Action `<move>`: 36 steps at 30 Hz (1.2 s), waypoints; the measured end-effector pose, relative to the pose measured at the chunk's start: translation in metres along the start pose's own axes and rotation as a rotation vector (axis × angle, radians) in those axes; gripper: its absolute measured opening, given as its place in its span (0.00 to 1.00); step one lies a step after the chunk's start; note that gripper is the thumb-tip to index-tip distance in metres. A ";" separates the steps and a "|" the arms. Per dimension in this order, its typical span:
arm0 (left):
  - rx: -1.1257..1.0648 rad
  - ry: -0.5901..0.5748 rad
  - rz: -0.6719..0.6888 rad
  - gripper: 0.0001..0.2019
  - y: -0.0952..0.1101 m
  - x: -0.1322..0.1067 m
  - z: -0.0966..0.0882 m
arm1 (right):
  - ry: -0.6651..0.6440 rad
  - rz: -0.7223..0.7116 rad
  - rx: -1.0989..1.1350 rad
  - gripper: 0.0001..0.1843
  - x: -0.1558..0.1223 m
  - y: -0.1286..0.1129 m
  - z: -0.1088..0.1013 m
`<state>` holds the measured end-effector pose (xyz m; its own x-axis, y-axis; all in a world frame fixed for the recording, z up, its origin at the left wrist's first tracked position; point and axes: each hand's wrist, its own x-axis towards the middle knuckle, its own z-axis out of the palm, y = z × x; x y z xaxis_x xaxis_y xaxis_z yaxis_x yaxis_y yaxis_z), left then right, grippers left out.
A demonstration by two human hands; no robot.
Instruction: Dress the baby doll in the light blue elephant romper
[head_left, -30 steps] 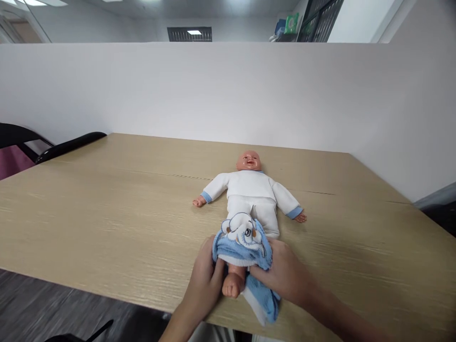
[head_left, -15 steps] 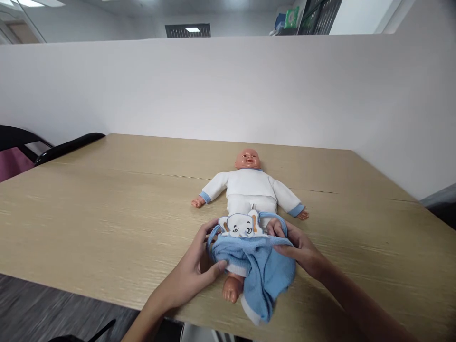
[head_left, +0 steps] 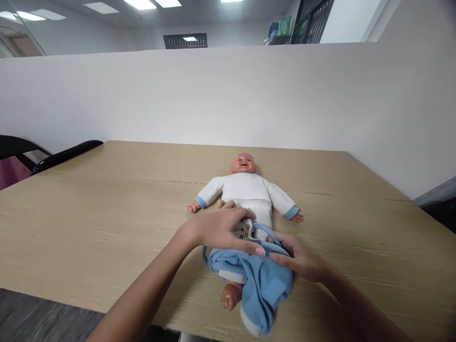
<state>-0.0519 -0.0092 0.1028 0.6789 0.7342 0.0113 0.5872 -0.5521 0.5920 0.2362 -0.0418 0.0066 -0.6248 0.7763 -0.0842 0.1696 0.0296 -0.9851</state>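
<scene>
A baby doll point(head_left: 245, 187) in a white long-sleeved top with blue cuffs lies on its back, head away from me. Blue terry overalls point(head_left: 265, 278) are bunched around its legs, and one bare foot point(head_left: 231, 295) sticks out at a white-trimmed leg opening. My left hand point(head_left: 228, 230) reaches across the animal-face bib point(head_left: 241, 231), fingers stretched over the doll's waist and thumb above the blue cloth; it partly hides the bib. At the right side of the waist, my right hand point(head_left: 297, 256) grips the overalls near a thin blue strap point(head_left: 265, 229). Its fingertips are partly hidden.
The doll lies on a wide wooden table point(head_left: 107, 223), near its front edge. A white partition point(head_left: 213, 95) rises behind the table. On the left stands a black chair point(head_left: 67, 154) with something pink on it.
My left hand has moved from the overalls' left side up and right, across the bib. My right hand keeps its place at the right side. The camera has tilted slightly upward.
</scene>
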 end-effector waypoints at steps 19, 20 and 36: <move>-0.637 -0.707 0.113 0.26 -0.028 0.054 0.024 | -0.146 0.099 0.318 0.26 -0.018 0.018 -0.012; -0.641 -0.764 0.100 0.28 -0.029 0.056 0.024 | -0.072 0.100 0.332 0.28 -0.018 0.021 -0.014; -0.764 -0.752 0.170 0.28 -0.042 0.067 0.036 | -0.085 0.093 0.311 0.24 -0.021 0.000 -0.004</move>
<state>-0.0153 0.0488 0.0497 0.9744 0.0973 -0.2027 0.2074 -0.0405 0.9774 0.2520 -0.0556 0.0086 -0.6813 0.7107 -0.1754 -0.0036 -0.2428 -0.9701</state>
